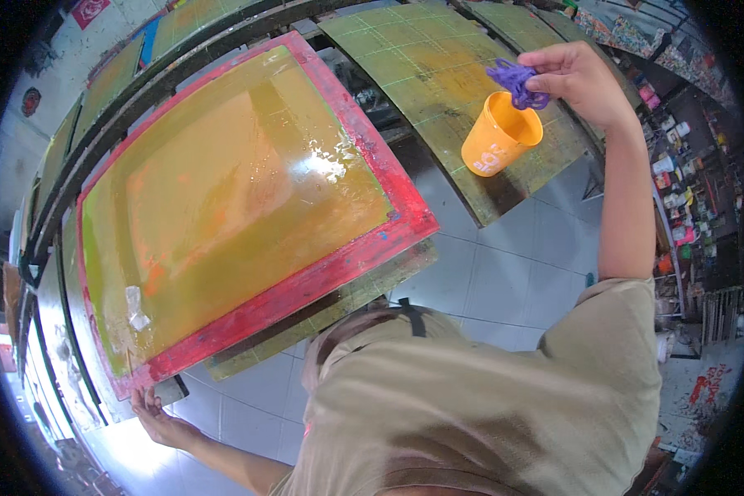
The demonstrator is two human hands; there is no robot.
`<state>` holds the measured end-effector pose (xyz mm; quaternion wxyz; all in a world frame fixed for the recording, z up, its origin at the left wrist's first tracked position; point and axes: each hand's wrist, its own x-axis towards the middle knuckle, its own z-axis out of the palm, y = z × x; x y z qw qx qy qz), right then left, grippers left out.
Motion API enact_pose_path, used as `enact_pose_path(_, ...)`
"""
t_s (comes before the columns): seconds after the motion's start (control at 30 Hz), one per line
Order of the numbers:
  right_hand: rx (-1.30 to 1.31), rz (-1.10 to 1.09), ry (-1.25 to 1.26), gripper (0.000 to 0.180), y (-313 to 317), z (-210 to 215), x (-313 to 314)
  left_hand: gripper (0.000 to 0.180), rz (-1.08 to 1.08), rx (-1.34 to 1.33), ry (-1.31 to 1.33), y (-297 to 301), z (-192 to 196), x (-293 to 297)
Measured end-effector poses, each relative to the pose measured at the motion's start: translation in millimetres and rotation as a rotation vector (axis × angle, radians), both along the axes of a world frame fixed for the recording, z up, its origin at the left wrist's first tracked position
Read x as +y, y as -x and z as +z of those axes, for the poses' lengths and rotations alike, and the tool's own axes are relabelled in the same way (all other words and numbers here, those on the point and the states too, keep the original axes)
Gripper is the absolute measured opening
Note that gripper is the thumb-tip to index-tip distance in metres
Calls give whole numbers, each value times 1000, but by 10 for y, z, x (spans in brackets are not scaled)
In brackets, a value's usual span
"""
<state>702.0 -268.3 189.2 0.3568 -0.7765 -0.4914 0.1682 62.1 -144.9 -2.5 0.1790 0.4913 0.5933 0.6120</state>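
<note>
Orange cup (489,147), long axis upright; above right of it, your right hand (577,87), nearer, fingertips pinching a purple cord bundle (517,81) by the cup's rim; well left, your left hand (164,423), half-curled at a red-framed printing screen (365,136), grip unclear

A gap, open to the tiled floor (504,277) at its near end, parts the red-framed screen (215,182) from the green bench (405,58). On that bench, an orange cup (486,145) blocks the way near the right hand (572,81)
</note>
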Motion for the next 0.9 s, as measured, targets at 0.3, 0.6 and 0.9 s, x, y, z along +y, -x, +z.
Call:
enact_pose_path(0.3, 520, 638, -353, 38, 1372, -182, 744, 44, 14, 98, 89, 285, -27, 120)
enact_pose_path(0.6, 329, 912, -456, 34, 3700, -592, 1742, 22, -63, 27, -75, 691, -76, 771)
enact_pose_path(0.9, -340, 846, -396, 25, 4750, -1546, 2225, 28, -325, 327, -10, 664, -67, 1139)
